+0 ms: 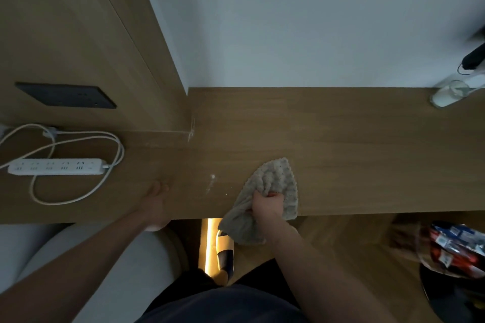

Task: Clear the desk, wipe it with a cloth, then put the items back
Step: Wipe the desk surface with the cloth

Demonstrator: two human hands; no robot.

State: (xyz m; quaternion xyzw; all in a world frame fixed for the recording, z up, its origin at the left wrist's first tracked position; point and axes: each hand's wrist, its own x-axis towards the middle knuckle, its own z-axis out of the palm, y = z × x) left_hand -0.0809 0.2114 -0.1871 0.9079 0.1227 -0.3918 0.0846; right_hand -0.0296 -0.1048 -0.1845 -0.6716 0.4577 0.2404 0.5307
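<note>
Cloth point(273, 186) in right hand point(267, 204), seemingly gripped

A single head-worn camera looks steeply down from above the right hand point(267, 204), which grips the cloth point(273, 186) at the near desk point(341, 144) edge; beyond the grip stands the wall, below it the floor.

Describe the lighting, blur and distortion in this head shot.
Head view: dim, cool light overall; a warm glowing strip under the desk is the brightest spot; the wide-angle lens splays the wall panel; the right edge smears, blurring the glass; the cloth and right hand stay fairly sharp.
</note>
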